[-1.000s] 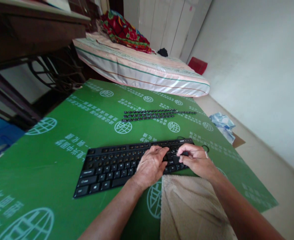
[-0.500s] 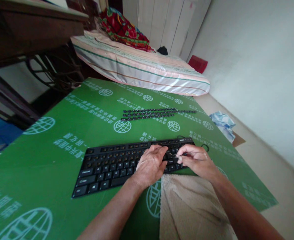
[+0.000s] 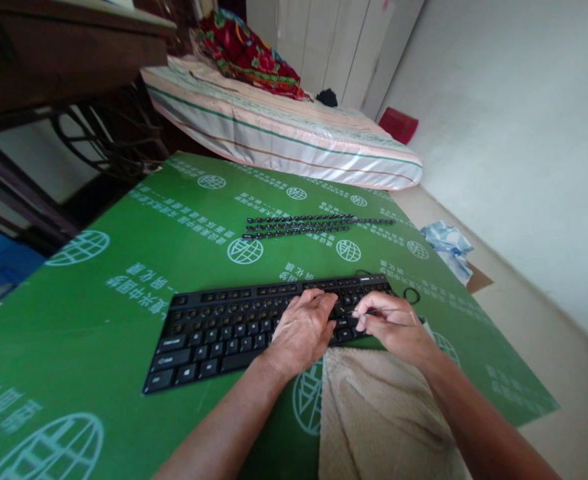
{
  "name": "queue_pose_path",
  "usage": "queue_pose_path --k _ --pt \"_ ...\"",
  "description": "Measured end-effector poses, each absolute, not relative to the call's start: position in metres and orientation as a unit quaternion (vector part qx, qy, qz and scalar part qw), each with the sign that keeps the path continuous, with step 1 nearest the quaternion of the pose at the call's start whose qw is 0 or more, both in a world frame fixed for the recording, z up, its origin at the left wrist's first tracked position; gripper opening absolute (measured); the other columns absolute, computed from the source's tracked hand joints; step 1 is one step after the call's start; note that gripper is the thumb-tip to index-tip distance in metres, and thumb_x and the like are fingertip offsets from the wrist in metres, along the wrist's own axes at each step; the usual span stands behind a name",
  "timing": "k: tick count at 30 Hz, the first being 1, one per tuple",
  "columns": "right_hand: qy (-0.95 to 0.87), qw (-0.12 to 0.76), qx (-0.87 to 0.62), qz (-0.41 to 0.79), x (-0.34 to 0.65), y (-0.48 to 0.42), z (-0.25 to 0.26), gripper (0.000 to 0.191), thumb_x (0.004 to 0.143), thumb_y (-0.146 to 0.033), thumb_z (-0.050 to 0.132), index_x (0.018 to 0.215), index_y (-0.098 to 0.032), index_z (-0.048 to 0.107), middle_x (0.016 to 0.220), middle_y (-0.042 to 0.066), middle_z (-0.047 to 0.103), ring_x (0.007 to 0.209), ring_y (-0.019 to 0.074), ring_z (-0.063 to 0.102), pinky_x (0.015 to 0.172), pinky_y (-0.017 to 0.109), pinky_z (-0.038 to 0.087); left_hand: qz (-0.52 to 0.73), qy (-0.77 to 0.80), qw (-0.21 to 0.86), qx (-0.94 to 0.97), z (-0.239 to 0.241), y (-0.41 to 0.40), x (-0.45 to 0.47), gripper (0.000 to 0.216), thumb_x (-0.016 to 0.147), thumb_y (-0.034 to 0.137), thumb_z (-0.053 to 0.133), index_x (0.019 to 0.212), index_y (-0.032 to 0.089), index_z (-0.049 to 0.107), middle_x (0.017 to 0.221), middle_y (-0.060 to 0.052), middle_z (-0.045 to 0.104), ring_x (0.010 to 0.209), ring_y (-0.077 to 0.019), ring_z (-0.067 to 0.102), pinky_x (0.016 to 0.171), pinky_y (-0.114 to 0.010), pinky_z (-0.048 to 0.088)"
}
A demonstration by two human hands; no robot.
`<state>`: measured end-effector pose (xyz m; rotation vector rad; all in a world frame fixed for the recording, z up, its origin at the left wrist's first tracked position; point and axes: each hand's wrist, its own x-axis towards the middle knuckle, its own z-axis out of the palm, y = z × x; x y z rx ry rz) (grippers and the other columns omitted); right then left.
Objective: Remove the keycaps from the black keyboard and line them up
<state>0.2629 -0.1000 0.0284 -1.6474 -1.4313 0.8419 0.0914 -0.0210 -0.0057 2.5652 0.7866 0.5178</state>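
"Beige cloth (image 3: 369, 407) first, it's nearest. Where do we log it?"

"On the near side of the keyboard (image 3: 234, 327), toward its right end, our right forearm crossing above it. On the green table (image 3: 99, 353) or over a knee? We can't tell."

"Left hand (image 3: 307, 323)?"

"Palm down on the keyboard, right of its middle, fingers laid out, thumb apart. We see nothing gripped; underside's hidden. Likely steadying the keyboard, which looks free to slide."

"Right hand (image 3: 391, 323)?"

"Over the keyboard's right end, thumb and fingertips pinching a thin wire tool (image 3: 348, 311). Its tip points at keys just beside the left hand; the back end pokes out past the knuckles. Held near the tip, we'd guess for fine control. Tip touching a key? Too small to tell."

"And the keyboard itself?"

"Beneath both hands, set slantwise, probably to suit our reach. Near rows wear caps, far rows look bare."

"Next, beyond it?"

"Loose keycaps (image 3: 297, 227), several lines, well apart from the keyboard's far edge and running roughly along it. Lined up, we reckon, so their order isn't lost, and clear of our working hands."

"Background, quick."

"Dark wooden stand (image 3: 74, 60) past the keyboard's left end. Straight beyond the keyboard, the striped bed (image 3: 284, 140), then a red floral blanket (image 3: 254, 60) heaped on it, then pale cupboard doors (image 3: 319, 47)."
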Motion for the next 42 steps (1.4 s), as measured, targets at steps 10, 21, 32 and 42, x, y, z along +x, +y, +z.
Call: queue_pose_path --k 10,21,32,42 --pt "-0.609 0.344 -0.653 0.29 0.261 -0.1 0.04 0.014 0.075 -0.013 0.046 0.075 -0.019 0.058 0.064 -0.002 0.059 0.059 0.0105 0.057 0.057 0.021 0.044 0.183 0.278 0.191 0.923 -0.007 -0.022 0.092 0.036 0.082 0.018 0.049 0.118 0.015 0.048 0.116 -0.009 0.061 0.117 -0.0242 0.044 0.097 -0.04 0.038" --pt "-0.569 0.376 -0.643 0.35 0.278 -0.104 0.022 0.012 0.077 -0.015 0.048 0.079 -0.018 0.06 0.072 0.002 0.066 0.065 0.0128 0.061 0.059 0.023 0.046 0.187 0.273 0.197 0.923 -0.006 -0.022 0.092 0.039 0.082 0.017 0.049 0.121 0.013 0.047 0.116 -0.011 0.06 0.117 -0.0252 0.044 0.096 -0.041 0.039" --pt "-0.598 0.283 -0.636 0.398 0.281 -0.085 0.048 0.015 0.075 -0.013 0.048 0.079 -0.016 0.062 0.068 0.001 0.065 0.061 0.0106 0.059 0.057 0.02 0.045 0.191 0.278 0.212 0.917 -0.006 -0.022 0.092 0.041 0.082 0.017 0.049 0.122 0.016 0.046 0.118 -0.01 0.059 0.117 -0.0238 0.044 0.096 -0.041 0.039" --pt "-0.528 0.364 -0.637 0.427 0.291 -0.095 0.023 0.006 0.073 -0.019 0.058 0.077 -0.016 0.061 0.077 0.005 0.067 0.07 0.016 0.064 0.059 0.025 0.049 0.191 0.275 0.214 0.918 -0.006 -0.021 0.092 0.041 0.082 0.017 0.05 0.123 0.014 0.045 0.117 -0.01 0.059 0.117 -0.0248 0.044 0.095 -0.041 0.04"
